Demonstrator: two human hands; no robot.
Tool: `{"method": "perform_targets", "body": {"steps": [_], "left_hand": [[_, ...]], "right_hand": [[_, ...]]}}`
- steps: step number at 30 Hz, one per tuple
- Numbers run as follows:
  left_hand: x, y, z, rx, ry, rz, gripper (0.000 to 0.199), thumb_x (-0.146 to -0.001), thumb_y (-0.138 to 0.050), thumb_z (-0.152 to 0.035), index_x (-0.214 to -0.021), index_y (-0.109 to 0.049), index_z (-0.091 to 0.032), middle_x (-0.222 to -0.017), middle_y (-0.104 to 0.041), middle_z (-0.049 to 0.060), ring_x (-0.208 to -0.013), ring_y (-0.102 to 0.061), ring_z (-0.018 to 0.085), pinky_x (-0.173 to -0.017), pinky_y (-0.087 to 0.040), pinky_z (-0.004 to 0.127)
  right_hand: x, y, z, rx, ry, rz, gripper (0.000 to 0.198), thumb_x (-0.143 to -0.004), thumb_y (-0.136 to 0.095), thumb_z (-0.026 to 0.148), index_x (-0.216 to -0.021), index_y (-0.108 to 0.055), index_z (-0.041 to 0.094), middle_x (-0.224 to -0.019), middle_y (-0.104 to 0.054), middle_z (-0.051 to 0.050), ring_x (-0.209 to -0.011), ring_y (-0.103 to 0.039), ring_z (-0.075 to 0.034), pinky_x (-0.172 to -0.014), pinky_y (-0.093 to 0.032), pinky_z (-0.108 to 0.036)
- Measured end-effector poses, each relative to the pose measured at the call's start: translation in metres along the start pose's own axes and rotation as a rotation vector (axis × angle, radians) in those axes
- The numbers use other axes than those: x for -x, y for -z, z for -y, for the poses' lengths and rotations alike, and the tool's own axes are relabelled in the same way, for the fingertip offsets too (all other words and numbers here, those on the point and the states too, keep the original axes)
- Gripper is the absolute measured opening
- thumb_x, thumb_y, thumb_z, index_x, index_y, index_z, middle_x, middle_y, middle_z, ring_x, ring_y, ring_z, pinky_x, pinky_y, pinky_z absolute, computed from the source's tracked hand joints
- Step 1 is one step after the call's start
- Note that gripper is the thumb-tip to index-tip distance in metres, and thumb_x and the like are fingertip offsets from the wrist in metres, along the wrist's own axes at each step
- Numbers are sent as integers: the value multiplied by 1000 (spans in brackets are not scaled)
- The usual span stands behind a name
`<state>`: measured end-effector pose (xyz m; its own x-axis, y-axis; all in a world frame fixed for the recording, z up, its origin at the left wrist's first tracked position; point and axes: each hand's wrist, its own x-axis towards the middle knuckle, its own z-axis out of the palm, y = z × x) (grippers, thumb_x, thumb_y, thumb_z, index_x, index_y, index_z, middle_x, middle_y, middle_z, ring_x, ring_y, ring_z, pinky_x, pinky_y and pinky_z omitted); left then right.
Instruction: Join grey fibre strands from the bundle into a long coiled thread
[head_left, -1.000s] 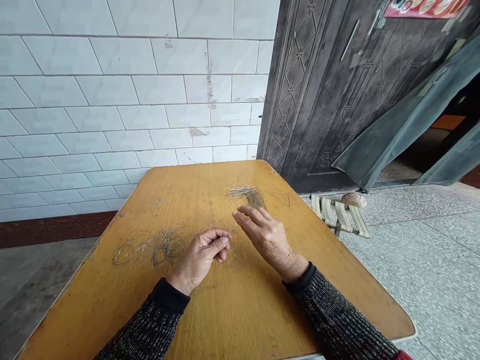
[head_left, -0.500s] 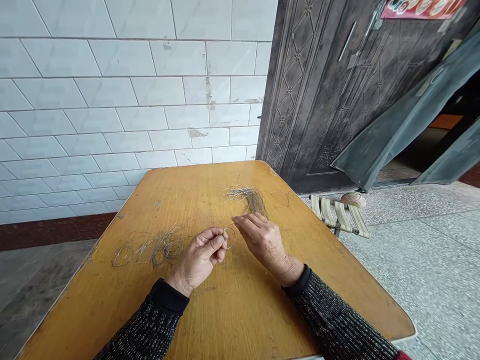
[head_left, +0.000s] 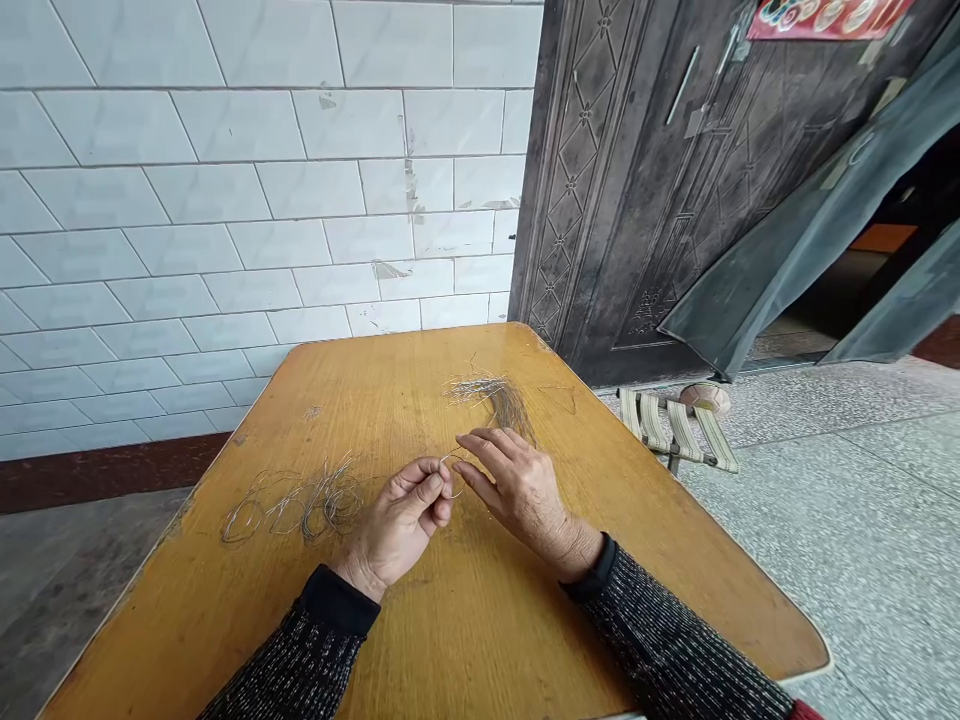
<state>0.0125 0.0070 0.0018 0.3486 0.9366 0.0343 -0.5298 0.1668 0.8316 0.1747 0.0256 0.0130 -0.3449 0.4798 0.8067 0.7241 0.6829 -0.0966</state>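
Note:
My left hand (head_left: 405, 510) is closed, with thumb and forefinger pinching a thin wire bent into a small loop (head_left: 448, 457). Just to the right, my right hand (head_left: 517, 490) has its thumb and forefinger apart, close by the free part of that wire; whether a fingertip touches it is hard to make out. Several coiled wires (head_left: 326, 503) lie in a loose tangle left of my left hand. Beyond my right hand lies a bundle of thin wires (head_left: 510, 405), partly covered by the fingers.
Everything rests on a yellow wooden table (head_left: 450, 630). A white tiled wall (head_left: 225, 190) stands behind it, beside a dark patterned door (head_left: 600, 200). On the floor to the right are a strapped folding stool (head_left: 679, 428) and a round object (head_left: 705, 397). A grey curtain (head_left: 795, 240) hangs at the doorway.
My right thumb has parted from the forefinger, leaving a gap near the wire loop. My left hand keeps its pinch. The view has shifted slightly.

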Motion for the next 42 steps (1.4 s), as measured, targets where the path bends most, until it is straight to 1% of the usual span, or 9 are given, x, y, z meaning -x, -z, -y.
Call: {"method": "perform_targets", "body": {"steps": [8,13,17,20,23,25,30,35,42], "left_hand": [[1,-3,-2,-116,-12,33,13,-73,-66,-26,-75,-60,-15,-69,-55,-1,-56,-51,7,-54,-38,20],[2,-2,-5,-253,24,32,30,-74,-60,-45,-80,-59,-15,-73,-57,3,-60,-60,14,-49,-41,22],[1,2,-7,-470,4,-42,31,-80,-52,-44,-76,-59,-14,-73,-59,3,-44,-52,7,-40,-32,19],[0,4,-9,-554,-29,-37,29,-81,-53,-39,-71,-60,-13,-72,-60,2,-39,-42,3,-39,-27,18],[-1,4,-12,-484,-2,-41,26,-78,-58,-37,-70,-61,-13,-69,-61,2,-39,-38,2,-39,-24,18],[-2,4,-12,-371,44,-63,23,-73,-64,-35,-71,-62,-12,-67,-61,2,-42,-42,3,-40,-26,17],[-2,3,-11,-181,112,-97,21,-65,-73,-29,-73,-66,-11,-62,-61,2,-49,-50,6,-46,-36,18],[-2,2,-8,-106,111,-85,19,-63,-75,-27,-71,-67,-11,-60,-62,2,-49,-51,7,-47,-39,18],[-2,-1,-6,-29,21,-91,18,-63,-75,-26,-70,-65,-12,-61,-61,1,-50,-51,6,-48,-41,17]], "right_hand": [[-2,4,0,107,44,-24,19,-86,-50,27,-94,-61,13,-87,-66,-8,-76,-57,-16,-62,-44,-25],[-4,10,1,215,150,40,18,-86,-49,24,-95,-60,14,-88,-64,-8,-71,-53,-15,-55,-42,-25],[-3,11,1,249,239,121,21,-88,-45,20,-101,-58,12,-93,-62,-9,-76,-52,-17,-56,-42,-26],[-3,11,0,243,258,181,20,-88,-45,19,-102,-58,12,-96,-62,-9,-77,-52,-17,-58,-43,-26],[-4,12,-2,183,232,181,21,-88,-46,23,-102,-58,14,-97,-62,-8,-79,-52,-16,-59,-44,-25],[-4,13,-4,155,212,166,23,-89,-45,26,-104,-58,14,-100,-62,-8,-81,-52,-16,-61,-45,-25],[-4,15,-8,225,230,173,26,-90,-39,15,-110,-55,13,-105,-61,-10,-84,-52,-17,-60,-45,-26],[-1,13,-11,287,166,85,23,-89,-40,12,-102,-58,14,-89,-63,-7,-72,-50,-16,-56,-41,-27],[2,5,-6,315,114,55,19,-88,-41,10,-95,-58,15,-69,-58,-3,-63,-47,-14,-53,-35,-26]]}}
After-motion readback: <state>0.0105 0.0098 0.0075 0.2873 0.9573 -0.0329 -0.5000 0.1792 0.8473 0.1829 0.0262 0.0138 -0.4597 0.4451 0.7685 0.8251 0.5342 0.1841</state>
